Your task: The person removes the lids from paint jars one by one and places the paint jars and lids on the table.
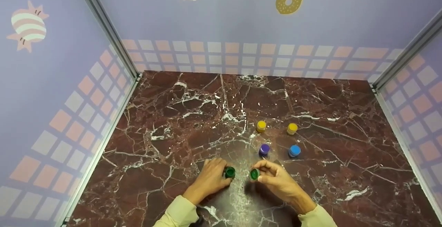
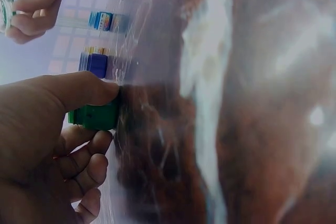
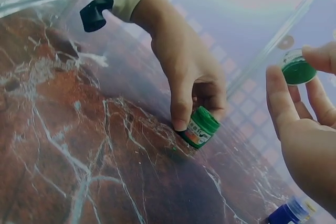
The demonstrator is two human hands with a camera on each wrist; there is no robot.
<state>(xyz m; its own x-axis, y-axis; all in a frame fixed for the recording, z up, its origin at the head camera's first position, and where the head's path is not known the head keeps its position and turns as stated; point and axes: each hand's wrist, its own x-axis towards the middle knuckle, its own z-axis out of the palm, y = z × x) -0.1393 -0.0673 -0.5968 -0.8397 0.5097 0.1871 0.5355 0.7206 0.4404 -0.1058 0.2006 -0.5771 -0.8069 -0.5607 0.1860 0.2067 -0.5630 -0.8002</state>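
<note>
Five small jars on marbled tabletop

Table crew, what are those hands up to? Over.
Left hand grips open green jar. Right hand holds green lid, apart from jar. Purple-lidded jar stands just beyond right hand.

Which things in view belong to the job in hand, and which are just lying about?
Seemingly in the job:
open green jar, gripped by the left hand
green lid, held by the right hand

Apparently just standing by:
one yellow-topped jar
another yellow-topped jar
purple-topped jar
blue-topped jar
</note>
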